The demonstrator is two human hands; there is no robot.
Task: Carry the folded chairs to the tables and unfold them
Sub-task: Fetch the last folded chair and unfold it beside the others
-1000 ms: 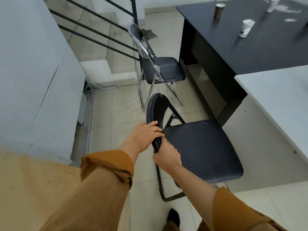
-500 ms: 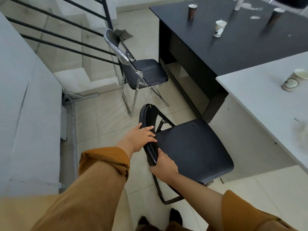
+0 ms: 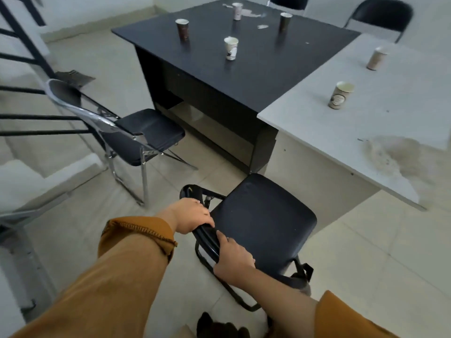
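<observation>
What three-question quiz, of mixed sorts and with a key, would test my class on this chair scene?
1. True or false: the left hand and right hand both grip the black chair by its backrest.
2. How many cups stand on the black table? A two, B four, C six.
3. Fill in: the chrome-framed chair stands to the held chair's ____.
Key: 1 true; 2 B; 3 left.

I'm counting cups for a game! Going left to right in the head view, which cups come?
brown cup → white printed cup → dark cup → cream cup → blurry cup. The rearmost cup overlaps the printed one, so skipped.
</observation>
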